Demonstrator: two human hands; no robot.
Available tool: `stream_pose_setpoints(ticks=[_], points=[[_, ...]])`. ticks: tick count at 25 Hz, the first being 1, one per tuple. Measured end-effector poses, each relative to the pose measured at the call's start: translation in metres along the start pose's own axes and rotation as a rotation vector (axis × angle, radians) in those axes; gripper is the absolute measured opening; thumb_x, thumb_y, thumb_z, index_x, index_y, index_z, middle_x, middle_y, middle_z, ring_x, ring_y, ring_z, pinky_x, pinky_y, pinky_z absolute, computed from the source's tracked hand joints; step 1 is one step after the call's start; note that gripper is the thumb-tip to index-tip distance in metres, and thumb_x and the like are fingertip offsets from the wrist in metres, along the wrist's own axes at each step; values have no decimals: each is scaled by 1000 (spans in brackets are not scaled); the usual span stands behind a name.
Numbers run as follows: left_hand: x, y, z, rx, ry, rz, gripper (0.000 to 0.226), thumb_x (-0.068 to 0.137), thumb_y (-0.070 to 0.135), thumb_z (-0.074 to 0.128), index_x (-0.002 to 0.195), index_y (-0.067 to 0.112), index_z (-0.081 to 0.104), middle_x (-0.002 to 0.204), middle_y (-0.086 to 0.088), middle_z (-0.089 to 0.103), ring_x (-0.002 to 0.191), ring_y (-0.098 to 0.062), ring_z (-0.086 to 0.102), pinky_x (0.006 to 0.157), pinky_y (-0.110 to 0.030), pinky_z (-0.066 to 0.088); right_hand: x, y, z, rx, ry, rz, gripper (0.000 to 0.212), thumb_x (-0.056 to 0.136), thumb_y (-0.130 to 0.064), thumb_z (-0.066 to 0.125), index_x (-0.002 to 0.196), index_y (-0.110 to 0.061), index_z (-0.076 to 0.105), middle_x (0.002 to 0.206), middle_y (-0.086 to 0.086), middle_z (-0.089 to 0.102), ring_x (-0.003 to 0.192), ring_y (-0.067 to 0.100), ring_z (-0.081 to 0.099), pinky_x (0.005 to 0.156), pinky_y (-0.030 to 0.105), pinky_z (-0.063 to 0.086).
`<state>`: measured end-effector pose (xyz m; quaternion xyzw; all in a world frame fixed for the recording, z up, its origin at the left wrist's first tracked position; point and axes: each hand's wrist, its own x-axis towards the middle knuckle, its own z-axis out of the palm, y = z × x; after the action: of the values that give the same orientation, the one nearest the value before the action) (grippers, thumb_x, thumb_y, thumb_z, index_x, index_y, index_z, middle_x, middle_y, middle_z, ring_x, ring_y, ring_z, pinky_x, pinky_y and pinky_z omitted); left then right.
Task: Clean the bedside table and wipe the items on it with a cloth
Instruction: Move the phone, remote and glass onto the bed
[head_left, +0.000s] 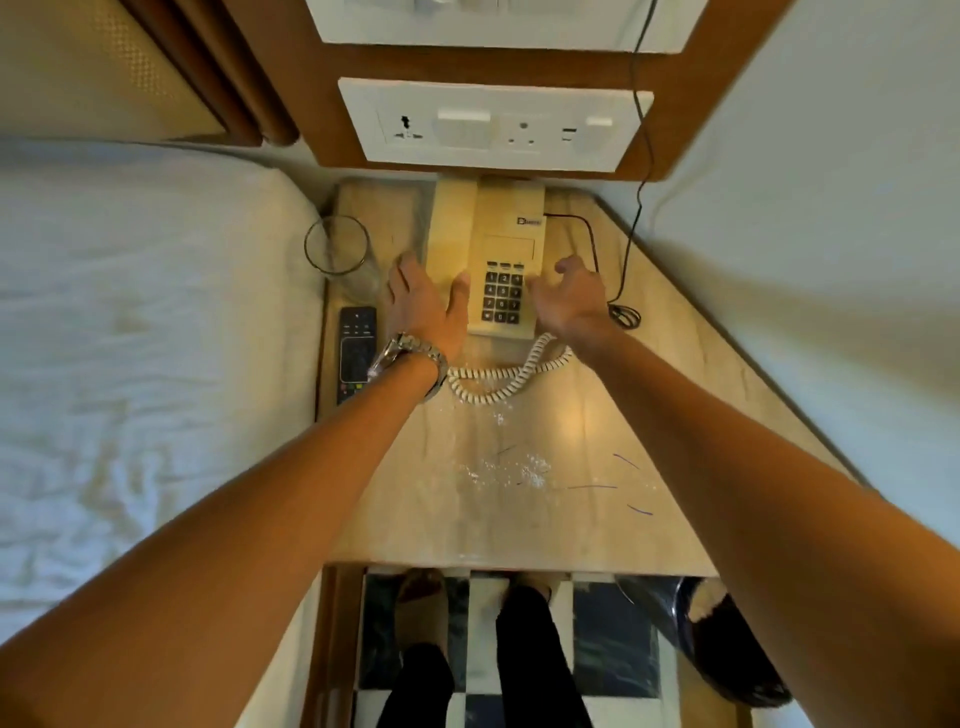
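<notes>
A cream telephone (506, 228) with a dark keypad stands at the back of the marble bedside table (597, 530). Its coiled cord (498, 382) trails toward me. My left hand (423, 304), with a metal watch on the wrist, lies against the phone's left side over the handset, fingers spread. My right hand (574, 296) hovers at the phone's right side, fingers apart and curled. White powder (511, 470) and blue pen marks (623, 486) soil the tabletop. No cloth is in view.
A clear drinking glass (340, 254) and a black remote (357, 353) sit along the table's left edge, beside the bed (130, 338). A black cable (626, 306) hangs from the wall to the table. A socket panel (493, 127) is above. A dark bin (727, 639) stands below right.
</notes>
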<state>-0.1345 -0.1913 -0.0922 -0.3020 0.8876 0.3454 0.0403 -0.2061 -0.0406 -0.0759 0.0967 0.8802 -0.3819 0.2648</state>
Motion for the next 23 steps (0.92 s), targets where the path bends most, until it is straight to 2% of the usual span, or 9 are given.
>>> stream_pose_setpoints(ticks=[2,4,7,9,12,14,17,20,23], points=[[10,3,4,-67,-66,-185,76,100,54,45,154,5,23,157,-18,30,142,-39,35,111,-50,37,17,-7,3,19,-13,89,67,95,-51,60,149,-19,36,152,16,35,135,38,44,105,48,46],[13,7,13,-39,-144,-246,76,101,59,38,154,6,23,158,-18,29,142,-39,34,110,-50,37,27,-6,2,-208,78,29,79,91,-63,58,151,-17,34,156,19,29,143,40,31,111,52,37],[20,-1,21,25,-74,-269,74,100,63,30,150,9,31,156,-17,32,141,-36,32,109,-49,35,43,-4,-3,-615,288,-144,95,84,-77,54,148,-10,37,156,23,31,145,42,28,117,53,31],[23,-9,25,102,-7,-253,74,100,65,25,145,9,39,151,-17,38,138,-35,34,108,-49,34,56,4,0,-533,301,-123,105,78,-81,58,151,-10,30,157,23,29,146,41,29,118,51,32],[24,-13,33,145,-26,-294,79,97,71,20,143,11,43,151,-16,40,140,-33,32,110,-51,29,57,16,6,74,75,28,91,80,-66,71,144,-19,27,146,14,48,130,34,53,107,48,49],[25,-11,31,101,-67,-351,84,95,75,21,145,11,41,153,-15,37,142,-32,28,112,-52,25,45,22,15,329,11,68,79,81,-55,77,133,-23,27,132,8,57,113,25,63,98,45,57],[20,-4,24,-36,-86,-435,89,91,79,26,144,8,42,151,-15,38,139,-33,30,111,-51,27,36,31,11,432,-143,205,76,85,-56,72,137,-17,33,133,8,60,113,26,64,100,47,55],[-4,1,15,-221,-156,-410,85,88,82,35,139,14,43,147,-12,37,132,-35,38,104,-50,35,26,39,-14,450,-548,276,56,98,-61,48,132,-17,58,126,9,72,120,27,65,108,45,47],[-33,-8,-3,-340,-260,-274,73,85,81,47,124,18,45,120,1,54,101,-21,59,72,-30,49,-2,55,-38,473,-768,323,60,89,-60,61,127,-13,64,128,14,68,116,26,61,103,41,47]])
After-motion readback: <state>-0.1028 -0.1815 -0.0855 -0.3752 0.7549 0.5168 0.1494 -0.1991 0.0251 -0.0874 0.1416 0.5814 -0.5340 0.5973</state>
